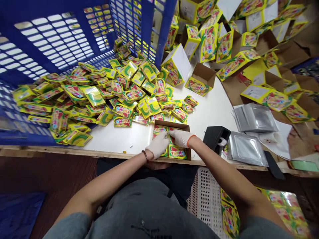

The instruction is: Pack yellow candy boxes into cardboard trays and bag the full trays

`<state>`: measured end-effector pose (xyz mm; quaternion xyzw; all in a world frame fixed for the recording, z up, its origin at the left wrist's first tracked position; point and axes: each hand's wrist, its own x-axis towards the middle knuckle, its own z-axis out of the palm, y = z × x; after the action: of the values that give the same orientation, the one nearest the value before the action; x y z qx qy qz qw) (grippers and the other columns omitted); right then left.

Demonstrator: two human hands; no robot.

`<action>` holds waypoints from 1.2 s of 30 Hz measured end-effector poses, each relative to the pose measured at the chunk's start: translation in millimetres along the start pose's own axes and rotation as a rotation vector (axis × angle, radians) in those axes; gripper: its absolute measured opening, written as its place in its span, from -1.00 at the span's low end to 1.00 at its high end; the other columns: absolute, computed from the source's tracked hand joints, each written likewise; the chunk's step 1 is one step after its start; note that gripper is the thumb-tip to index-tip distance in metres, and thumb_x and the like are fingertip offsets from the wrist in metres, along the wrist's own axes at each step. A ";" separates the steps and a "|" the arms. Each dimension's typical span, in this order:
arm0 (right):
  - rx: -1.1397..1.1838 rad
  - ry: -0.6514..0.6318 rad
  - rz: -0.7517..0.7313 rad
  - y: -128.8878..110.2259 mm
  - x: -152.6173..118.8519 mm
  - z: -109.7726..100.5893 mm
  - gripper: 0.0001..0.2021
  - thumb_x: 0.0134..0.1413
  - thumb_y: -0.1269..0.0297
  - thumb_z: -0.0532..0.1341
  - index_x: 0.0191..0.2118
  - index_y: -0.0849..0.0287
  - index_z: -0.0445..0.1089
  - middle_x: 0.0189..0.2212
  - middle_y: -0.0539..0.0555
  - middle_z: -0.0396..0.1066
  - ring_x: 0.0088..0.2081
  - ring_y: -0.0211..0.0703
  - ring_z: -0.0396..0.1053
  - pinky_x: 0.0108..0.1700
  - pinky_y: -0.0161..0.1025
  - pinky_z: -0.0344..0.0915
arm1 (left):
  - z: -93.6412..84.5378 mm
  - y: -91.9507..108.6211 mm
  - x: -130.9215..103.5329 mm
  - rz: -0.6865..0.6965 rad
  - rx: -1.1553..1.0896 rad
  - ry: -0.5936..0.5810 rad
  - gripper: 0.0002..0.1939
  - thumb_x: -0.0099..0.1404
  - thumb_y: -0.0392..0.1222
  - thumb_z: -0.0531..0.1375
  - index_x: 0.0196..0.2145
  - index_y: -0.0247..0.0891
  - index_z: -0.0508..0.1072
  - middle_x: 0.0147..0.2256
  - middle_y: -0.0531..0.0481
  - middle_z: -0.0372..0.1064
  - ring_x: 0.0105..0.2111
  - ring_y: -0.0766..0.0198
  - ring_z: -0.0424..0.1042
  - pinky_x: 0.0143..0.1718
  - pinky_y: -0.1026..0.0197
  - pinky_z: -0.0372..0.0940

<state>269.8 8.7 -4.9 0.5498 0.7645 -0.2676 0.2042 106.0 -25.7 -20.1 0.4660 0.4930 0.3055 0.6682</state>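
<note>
At the lower left of the frame, a blue sheet lies near the floor. At the upper left is a big blue crate with lots of holes. A heap of little yellow packs runs from the crate out onto the white table. Near the middle of the frame, your left hand, in a white glove, reaches over the near left side of the brown box. The box sits open at the table's front edge, with packs lying flat inside. Your left fingers are bent down at the packs in the box, but I cannot tell if they grip one. Your right hand, in a glove with an orange cuff, comes in from the right. Its fingers are bent too, close to the left ones, and I cannot tell if they hold a pack. Low and right of the middle is a white basket. Above it, a black holder stands on the table. Many yellow boxes fill the upper right, and shiny trays lie below them.
</note>
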 end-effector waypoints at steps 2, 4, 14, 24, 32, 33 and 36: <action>-0.017 -0.017 -0.010 0.3 0.1 3.0 -0.59 0.08 0.38 0.20 0.08 0.22 0.42 -0.02 0.30 0.48 -0.06 0.07 0.47 -0.07 -0.15 0.32 | -16.6 7.0 -5.4 0.148 0.108 0.057 -0.78 0.14 -0.26 0.21 -0.21 -0.19 0.46 -0.31 -0.02 0.44 -0.24 0.18 0.42 -0.11 0.14 0.33; -0.023 -0.030 0.000 1.7 -0.5 4.7 -0.59 0.08 0.37 0.19 0.08 0.23 0.42 -0.02 0.30 0.47 -0.05 0.08 0.46 -0.04 -0.13 0.32 | -48.6 12.2 -6.3 0.355 0.322 0.190 -0.75 0.17 -0.30 0.15 -0.17 -0.18 0.46 -0.16 -0.08 0.43 -0.09 0.10 0.39 0.05 0.06 0.27; 0.224 0.347 -0.112 -22.4 -15.4 -12.9 -0.63 0.19 0.37 0.11 0.11 0.12 0.37 0.00 0.16 0.43 0.01 -0.04 0.37 0.04 -0.17 0.26 | -202.6 7.4 14.0 0.270 1.364 0.402 -0.55 0.11 -0.21 0.22 -0.02 -0.28 0.36 0.09 -0.35 0.26 0.08 -0.21 0.24 0.10 -0.12 0.12; 0.763 0.417 -0.180 -114.9 7.5 -14.1 -0.79 0.18 0.34 0.13 -0.08 0.16 0.41 -0.23 0.05 0.49 -0.20 -0.16 0.40 -0.11 -0.24 0.32 | -143.6 -5.2 -26.1 0.407 0.588 0.617 -0.35 0.06 -0.02 0.34 0.07 -0.28 0.30 -0.01 -0.24 0.34 0.02 -0.05 0.38 0.06 -0.02 0.30; 0.417 0.521 -0.281 -59.2 -22.2 -38.6 -0.71 0.14 0.38 0.10 -0.05 0.17 0.42 -0.13 0.14 0.46 -0.07 -0.04 0.36 0.04 -0.12 0.27 | -71.8 36.7 -25.3 0.527 0.285 0.246 -0.54 0.23 -0.08 0.24 0.07 -0.22 0.38 -0.10 -0.11 0.44 -0.08 0.12 0.44 0.01 0.09 0.33; 0.320 0.532 -0.275 -47.6 -31.0 -45.3 -0.69 0.12 0.41 0.09 -0.03 0.18 0.42 -0.12 0.16 0.45 -0.06 -0.02 0.35 0.05 -0.10 0.26 | -64.5 42.1 -18.8 0.516 0.258 0.198 -0.57 0.20 -0.10 0.27 0.02 -0.22 0.41 -0.14 -0.09 0.45 -0.12 0.13 0.44 -0.01 0.11 0.34; 0.112 0.619 -0.180 -26.1 -51.1 -57.6 -0.57 0.07 0.44 0.10 0.10 0.25 0.35 -0.03 0.26 0.39 -0.01 0.05 0.32 0.02 -0.06 0.26 | -37.8 51.3 4.6 0.461 0.156 0.165 -0.75 0.20 -0.14 0.26 -0.16 -0.24 0.45 -0.24 -0.06 0.45 -0.21 0.17 0.45 -0.11 0.14 0.36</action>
<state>259.9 1.2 75.4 0.5457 0.8199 -0.1463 -0.0927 74.5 9.9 22.6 0.5895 0.4487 0.4480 0.5004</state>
